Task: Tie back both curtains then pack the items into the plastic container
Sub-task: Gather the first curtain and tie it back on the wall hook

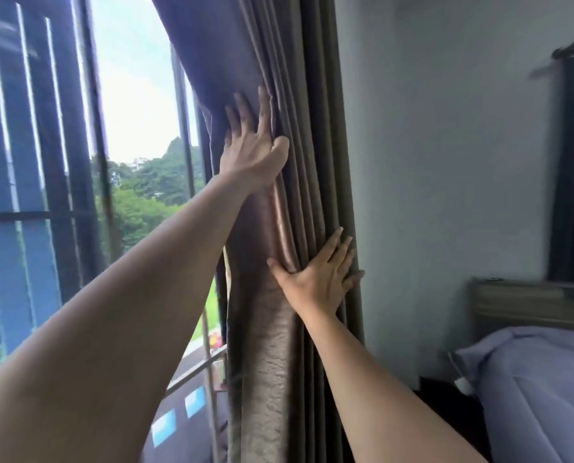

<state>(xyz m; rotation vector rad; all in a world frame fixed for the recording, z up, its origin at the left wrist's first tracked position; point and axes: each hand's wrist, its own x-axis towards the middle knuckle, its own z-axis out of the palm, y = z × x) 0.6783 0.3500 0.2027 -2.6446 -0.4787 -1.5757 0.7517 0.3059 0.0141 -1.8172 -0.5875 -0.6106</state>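
Pressing flat with spread fingers, the left hand (252, 152) and, lower, the right hand (319, 282) bunch the grey-brown pleated fabric curtain (299, 202) against the window's right edge, neither clamped; soft, heavy, likely slippery cloth, best encircled mid-height.

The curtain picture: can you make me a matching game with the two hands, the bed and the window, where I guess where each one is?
Things:
1. left hand
2. right hand
3. bed
4. window

Places:
A. bottom right corner
B. lower on the curtain folds
C. left side, trees outside
D. higher on the curtain folds

Pairs: 1-D, 2-B, 3-A, 4-C
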